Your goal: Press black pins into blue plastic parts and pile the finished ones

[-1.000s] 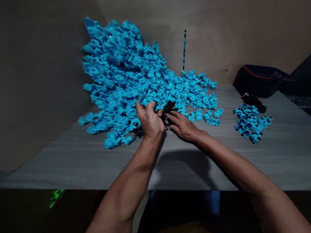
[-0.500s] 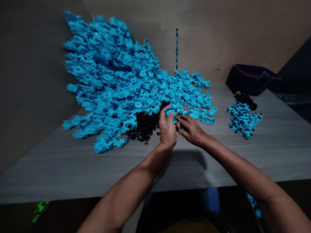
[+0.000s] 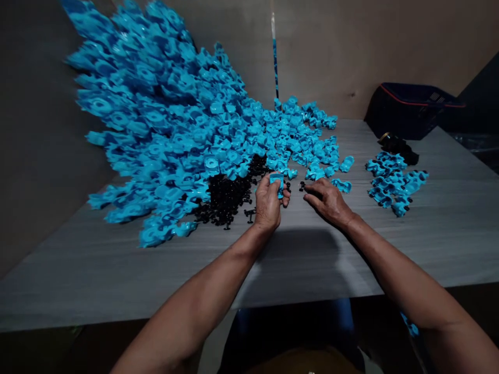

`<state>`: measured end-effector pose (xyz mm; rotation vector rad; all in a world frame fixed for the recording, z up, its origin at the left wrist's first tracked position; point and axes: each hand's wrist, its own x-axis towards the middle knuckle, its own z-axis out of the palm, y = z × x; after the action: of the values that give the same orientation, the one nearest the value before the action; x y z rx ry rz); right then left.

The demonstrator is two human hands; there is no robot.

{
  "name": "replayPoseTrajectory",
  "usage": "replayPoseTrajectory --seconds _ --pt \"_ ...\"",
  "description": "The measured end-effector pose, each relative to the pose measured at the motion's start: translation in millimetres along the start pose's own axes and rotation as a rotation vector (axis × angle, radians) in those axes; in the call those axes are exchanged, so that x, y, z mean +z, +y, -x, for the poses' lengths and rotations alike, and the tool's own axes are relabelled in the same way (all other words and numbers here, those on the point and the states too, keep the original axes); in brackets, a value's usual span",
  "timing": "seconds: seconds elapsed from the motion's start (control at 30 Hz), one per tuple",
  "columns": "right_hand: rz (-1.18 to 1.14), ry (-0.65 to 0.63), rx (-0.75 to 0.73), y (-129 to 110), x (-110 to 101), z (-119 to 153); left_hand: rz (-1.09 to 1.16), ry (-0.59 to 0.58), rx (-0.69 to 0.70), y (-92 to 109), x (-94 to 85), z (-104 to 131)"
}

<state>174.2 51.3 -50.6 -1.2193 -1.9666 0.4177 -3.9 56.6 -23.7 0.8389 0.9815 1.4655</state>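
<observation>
My left hand (image 3: 268,202) is closed around a blue plastic toy car body (image 3: 276,179), thumb pressed on it. Black wheels (image 3: 287,186) show at its right side, by the fingertips. To the right, my right hand (image 3: 329,200) pinches a small black wheel axle (image 3: 302,186) between thumb and fingertips, a short way from the car body. Loose black wheel axles (image 3: 228,195) lie heaped just left of my left hand. Behind both hands spreads a large pile of blue car bodies (image 3: 171,114).
At the right stands a group of blue cars with black wheels (image 3: 393,182). A dark bin with a red rim stripe (image 3: 405,109) sits behind it, with a black object (image 3: 401,148) in front. A thin upright strip (image 3: 275,67) rises at the back wall.
My right hand has drawn away from my left hand to the right, and a black wheel axle now shows at its fingertips. My left hand keeps the car body. The view has shifted slightly.
</observation>
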Motion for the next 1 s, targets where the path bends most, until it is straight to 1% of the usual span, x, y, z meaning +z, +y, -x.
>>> replayPoseTrajectory --seconds 0.1,0.2,0.3,0.4,0.5,0.63,0.73,0.8,0.93,1.0 --pt "0.092 -0.049 -0.019 -2 0 0 -0.012 -0.025 -0.043 3 2.3 4" --pt "0.115 -0.111 -0.052 -3 -10 2 -0.009 -0.055 -0.077 10 4.8 13" --pt "0.094 -0.133 -0.074 -2 -21 5 0.030 -0.127 -0.125 16 5.9 20" --pt "0.087 -0.133 -0.018 -1 -26 5 0.096 -0.216 -0.209 19 5.4 21" --pt "0.083 -0.121 0.039 0 -26 4 0.135 -0.269 -0.280 20 4.3 20" --pt "0.074 -0.115 0.014 -1 -24 5 0.155 -0.278 -0.293 23 4.1 19" --pt "0.075 -0.101 0.016 -3 -24 4 0.132 -0.275 -0.264 26 5.2 21" --pt "0.029 -0.049 0.042 -8 -27 3 0.111 -0.268 -0.226 27 6.5 23" --pt "-0.207 0.208 0.117 -25 -38 0 0.061 -0.235 -0.156 26 9.1 26" --pt "-0.307 0.309 0.118 -37 -42 -1 0.023 -0.239 -0.145 24 9.8 28"
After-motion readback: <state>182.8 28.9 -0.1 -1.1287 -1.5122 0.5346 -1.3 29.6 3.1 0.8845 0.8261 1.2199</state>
